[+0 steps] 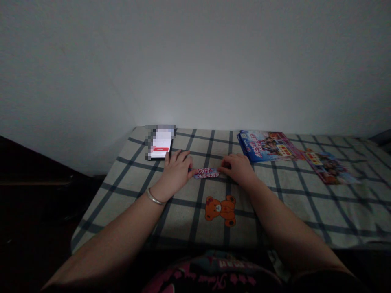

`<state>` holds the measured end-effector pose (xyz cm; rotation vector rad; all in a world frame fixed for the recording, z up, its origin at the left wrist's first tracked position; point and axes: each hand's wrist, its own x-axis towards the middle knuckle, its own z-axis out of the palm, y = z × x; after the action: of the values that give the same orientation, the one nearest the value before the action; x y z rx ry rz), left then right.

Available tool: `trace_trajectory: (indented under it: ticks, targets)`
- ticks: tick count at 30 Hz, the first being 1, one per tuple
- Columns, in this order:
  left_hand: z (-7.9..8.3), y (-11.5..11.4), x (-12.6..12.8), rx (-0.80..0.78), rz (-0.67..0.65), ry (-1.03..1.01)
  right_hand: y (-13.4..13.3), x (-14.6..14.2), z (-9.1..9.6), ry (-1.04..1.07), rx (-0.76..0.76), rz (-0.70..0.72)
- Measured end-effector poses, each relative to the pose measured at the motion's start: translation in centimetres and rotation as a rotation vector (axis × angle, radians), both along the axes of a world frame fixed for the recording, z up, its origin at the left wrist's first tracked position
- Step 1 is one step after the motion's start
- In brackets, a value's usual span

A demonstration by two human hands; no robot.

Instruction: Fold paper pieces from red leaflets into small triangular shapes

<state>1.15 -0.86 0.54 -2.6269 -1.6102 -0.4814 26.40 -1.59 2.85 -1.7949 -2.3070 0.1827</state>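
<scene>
A narrow folded leaflet (207, 173), blue and purple with white-and-red lettering, lies between my two hands on the checked tablecloth (189, 219). My left hand (177, 171), with a silver bangle at the wrist, has its thumb and fingertip at the strip's left end; its other fingers reach out over the cloth. At the right end, my right hand (240, 169) pinches the strip between thumb and bent fingers. Just beyond my left fingers lies a phone (161, 142) with its screen lit and partly blurred.
A pile of colourful leaflets (265, 145) lies at the back right, and another leaflet (331, 166) lies farther right. An orange bear picture (220, 211) is on the cloth nearer me. The pale wall (201, 65) stands along the table's back edge.
</scene>
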Motion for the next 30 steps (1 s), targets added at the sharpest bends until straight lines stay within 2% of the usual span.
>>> trace_trajectory:
  ticks: [9,19,25,30]
  targets:
    - [0.4,0.1,-0.8,-0.107,-0.004,0.022,0.2,0.6,0.3,0.01,-0.075,-0.057]
    - [0.0,-0.9,-0.6,0.099,-0.036,0.031,0.3,0.9,0.5,0.017,-0.083,-0.081]
    - [0.0,-1.0,-0.3,0.149,-0.042,0.003,0.3,1.2,0.0,0.055,-0.057,-0.051]
    - [0.6,-0.5,-0.1,0.129,-0.132,-0.01,0.4,1.1,0.0,0.093,-0.047,-0.018]
